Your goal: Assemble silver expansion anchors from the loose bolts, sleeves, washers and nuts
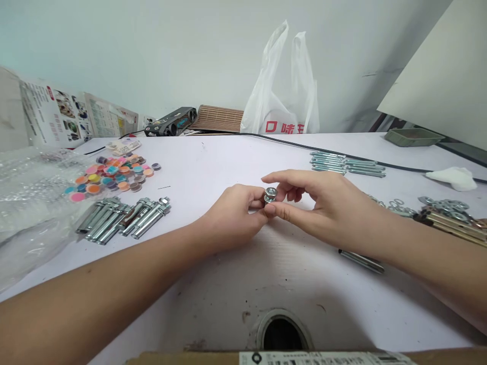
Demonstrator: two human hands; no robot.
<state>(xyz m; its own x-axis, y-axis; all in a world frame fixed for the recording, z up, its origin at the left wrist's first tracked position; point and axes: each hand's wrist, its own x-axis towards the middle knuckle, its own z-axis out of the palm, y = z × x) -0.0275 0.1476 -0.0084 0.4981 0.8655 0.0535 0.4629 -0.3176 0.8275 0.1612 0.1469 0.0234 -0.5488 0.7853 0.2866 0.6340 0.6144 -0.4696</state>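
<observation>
Near the middle of the white table, my left hand (pixel 238 213) is closed around an upright expansion bolt (pixel 271 192). Its silver nut and washer show at the top, while the lower shank is hidden behind my fingers. From the right, my right hand (pixel 308 200) meets it, thumb against the washer and nut area and index finger stretched above. Several finished-looking expansion bolts (pixel 125 218) with nuts lie in a pile to the left. Below my right forearm rests a loose metal sleeve (pixel 361 261).
Threaded rods (pixel 346 165) lie in rows behind my right hand. Washers (pixel 397 207) and brass-coloured sleeves (pixel 452 225) sit at right. Colourful small pots (pixel 114 175) and clear plastic wrap (pixel 41 203) are at left. A round hole (pixel 283 332) opens near the front; a black cable (pixel 289 145) crosses behind.
</observation>
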